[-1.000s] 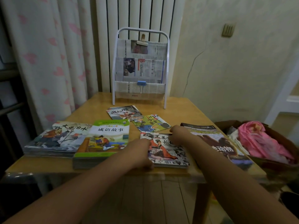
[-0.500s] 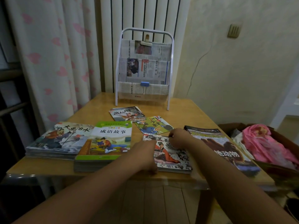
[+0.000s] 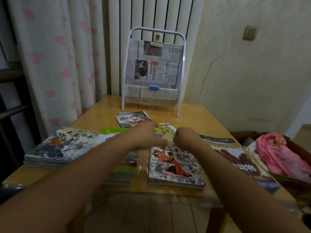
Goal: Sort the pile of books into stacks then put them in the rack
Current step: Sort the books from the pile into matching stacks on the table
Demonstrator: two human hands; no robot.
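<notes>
Two hands meet over the yellow book [image 3: 165, 132], just in front of the rack [image 3: 154, 71]: our right hand [image 3: 186, 139] pinches its edge; left hand [image 3: 148, 137] blurred, can't tell. Thin, floppy, probably slick, so we'd grip the spine.

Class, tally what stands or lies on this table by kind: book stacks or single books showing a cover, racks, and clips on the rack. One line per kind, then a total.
Books or stacks with a cover showing: 6
Rack: 1
Clips on the rack: 2
Total: 9
</notes>
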